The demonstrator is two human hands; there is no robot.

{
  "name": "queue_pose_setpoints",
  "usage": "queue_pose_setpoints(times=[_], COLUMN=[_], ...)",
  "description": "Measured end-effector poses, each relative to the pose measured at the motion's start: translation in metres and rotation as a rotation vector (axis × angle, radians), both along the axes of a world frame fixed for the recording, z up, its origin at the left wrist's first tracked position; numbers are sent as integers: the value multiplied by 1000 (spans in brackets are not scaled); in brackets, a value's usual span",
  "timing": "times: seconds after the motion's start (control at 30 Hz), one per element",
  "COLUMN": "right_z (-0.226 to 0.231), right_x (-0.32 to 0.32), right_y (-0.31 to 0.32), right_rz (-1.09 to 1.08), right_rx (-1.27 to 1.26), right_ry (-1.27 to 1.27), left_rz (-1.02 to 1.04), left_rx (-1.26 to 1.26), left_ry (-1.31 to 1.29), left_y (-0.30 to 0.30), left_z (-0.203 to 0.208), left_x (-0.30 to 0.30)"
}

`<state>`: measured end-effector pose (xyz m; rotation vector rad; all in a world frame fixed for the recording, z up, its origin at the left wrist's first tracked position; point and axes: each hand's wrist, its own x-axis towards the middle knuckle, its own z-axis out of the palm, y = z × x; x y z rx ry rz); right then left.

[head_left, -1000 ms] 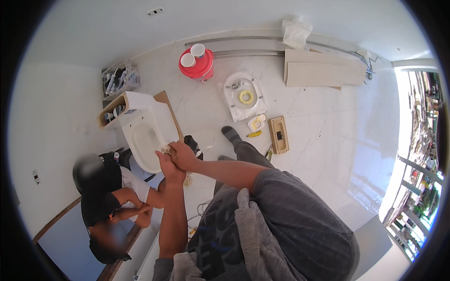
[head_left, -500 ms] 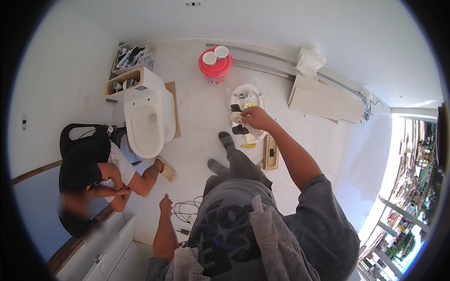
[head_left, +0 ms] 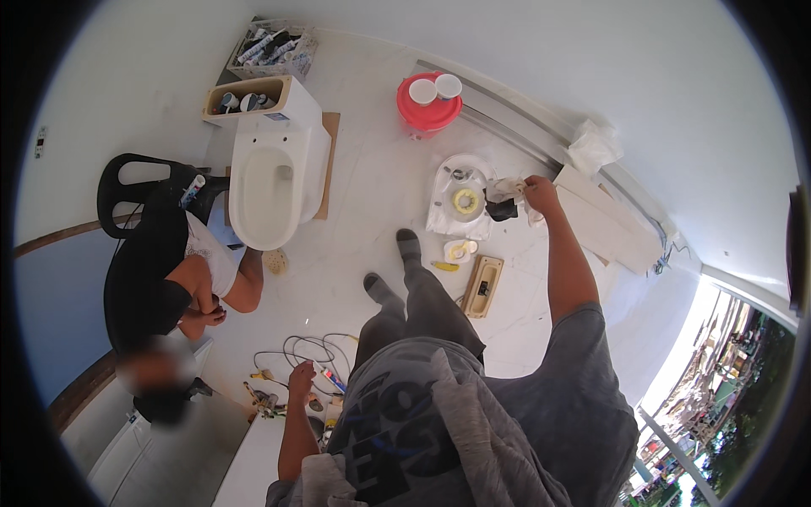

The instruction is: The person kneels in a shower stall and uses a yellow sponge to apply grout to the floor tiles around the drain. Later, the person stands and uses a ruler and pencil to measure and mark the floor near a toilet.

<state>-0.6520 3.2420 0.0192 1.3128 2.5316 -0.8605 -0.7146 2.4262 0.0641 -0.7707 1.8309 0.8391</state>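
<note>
My right hand (head_left: 541,196) is closed on a bunched whitish and black rag (head_left: 505,191), which hangs from the fingers. Left of the rag lies a white, toilet-lid-shaped piece on clear plastic (head_left: 441,221), with a yellow ring (head_left: 465,200) on it. Nearer my feet are a small white piece with yellow on it (head_left: 459,251), a yellow cutter-like tool (head_left: 445,266) and a tan-rimmed tank lid (head_left: 482,287). My left hand (head_left: 301,378) hangs low with loosely bent fingers and nothing visible in it, above cables (head_left: 296,346) and tools on the floor.
A white toilet (head_left: 269,190) stands at left, bottles in its open tank. Beside it a person (head_left: 160,262) sits near a black chair (head_left: 118,182). Farther off are a red bucket (head_left: 429,118) with two white tubs, a crate of tubes (head_left: 274,49), metal strips and cardboard (head_left: 621,224).
My right hand has carried the rag to the right, off the white piece, uncovering the yellow ring. The view has turned, and more tools show by my left hand.
</note>
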Motion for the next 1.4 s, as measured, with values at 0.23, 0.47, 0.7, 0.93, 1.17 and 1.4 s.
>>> queue_pose_setpoints(times=[0.23, 0.47, 0.7, 0.93, 1.17, 1.4], right_z=[-61, -26, -16, 6, 59, 68], right_x=[-4, 85, 117, 90, 45, 67], right_y=[-2, -157, -243, -180, -247, -291], right_rz=[33, 315, -107, 923, 970, 980], right_rx=[196, -544, -742, -386, -192, -92], right_ry=[-231, -423, -226, -648, 76, 55], left_rz=[-15, -158, 161, 313, 408, 489], left_rx=[33, 77, 354, 551, 337, 254], left_ry=[186, -245, -509, -359, -77, 109], left_y=[52, 74, 84, 57, 35, -21], left_z=[4, -19, -20, -2, -23, -37], left_x=[-43, 34, 66, 102, 148, 157])
